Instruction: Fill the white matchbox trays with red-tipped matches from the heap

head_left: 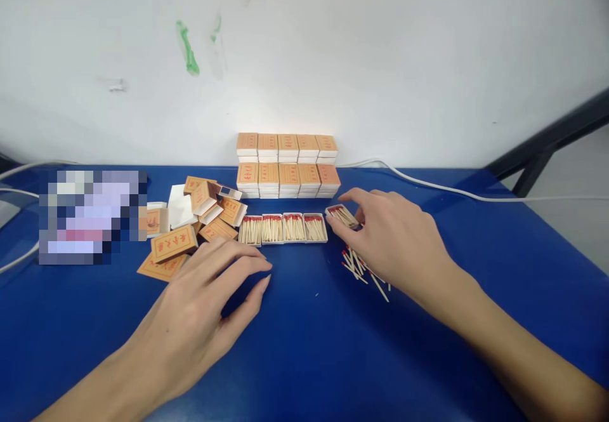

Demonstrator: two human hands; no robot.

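My right hand (387,231) grips a white matchbox tray (343,216) filled with red-headed matches, thumb at its near side and fingers at the far side. Loose matches (356,264) lie on the table beneath and beside that hand. To its left, several filled matchbox trays (283,228) stand side by side in a row. My left hand (204,301) hovers over or rests on the table, fingers slightly bent and apart, holding nothing. Just beyond it is a heap of orange matchbox sleeves (174,243), some lying tilted on others.
Stacked orange-topped matchboxes (288,174) stand in two rows against the white wall (404,60). A pixelated flat object (90,216) lies at the left of the blue table (295,346). A white cable (428,184) runs along the back right, near a dark metal bar (561,136).
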